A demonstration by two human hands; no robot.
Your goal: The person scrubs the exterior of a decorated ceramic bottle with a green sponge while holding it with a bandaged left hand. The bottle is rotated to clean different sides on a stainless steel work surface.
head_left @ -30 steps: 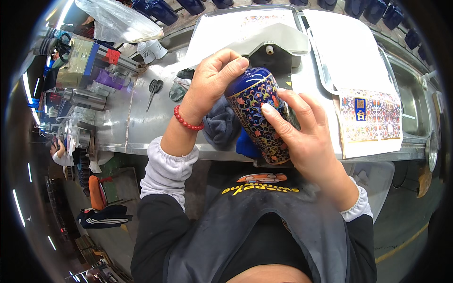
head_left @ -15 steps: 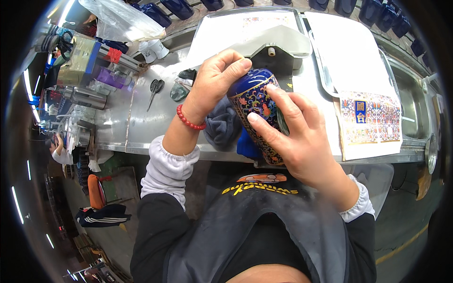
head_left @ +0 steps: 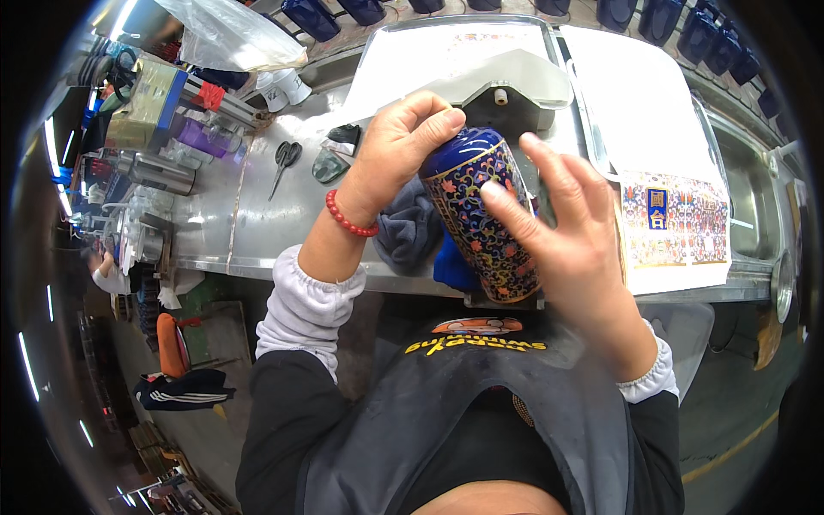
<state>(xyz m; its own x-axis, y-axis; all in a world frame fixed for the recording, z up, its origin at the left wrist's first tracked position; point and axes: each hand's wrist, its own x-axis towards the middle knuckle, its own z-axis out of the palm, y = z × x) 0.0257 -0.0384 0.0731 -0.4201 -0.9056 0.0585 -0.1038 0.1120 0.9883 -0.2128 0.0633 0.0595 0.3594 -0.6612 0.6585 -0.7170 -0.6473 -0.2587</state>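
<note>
A dark blue bottle [head_left: 476, 219] with a dense, colourful floral pattern and gold lines slants over the table's near edge. My left hand [head_left: 403, 142] is closed round its narrow top end, which the fingers mostly hide. My right hand [head_left: 566, 215] is at the bottle's right side with its fingers apart. Its thumb lies over the patterned wall; whether it touches cannot be made out. Behind the bottle are a bunched grey cloth [head_left: 406, 227] and a bright blue cloth [head_left: 455, 264]. A grey stand [head_left: 506, 77] with a small pale peg rises beyond my hands.
To the right, printed floral sheets [head_left: 678, 219] lie beside a white-covered tray [head_left: 635, 94] and a metal sink [head_left: 742, 189]. Black scissors [head_left: 286, 159] and a small greenish piece [head_left: 329, 166] rest on the metal table [head_left: 257, 227] at left. Dark blue vessels [head_left: 657, 21] line the back.
The bottle has turned in my left hand, showing a different part of its pattern, and shifted slightly right. My right hand has moved right, its fingers lifting off the patterned wall.
</note>
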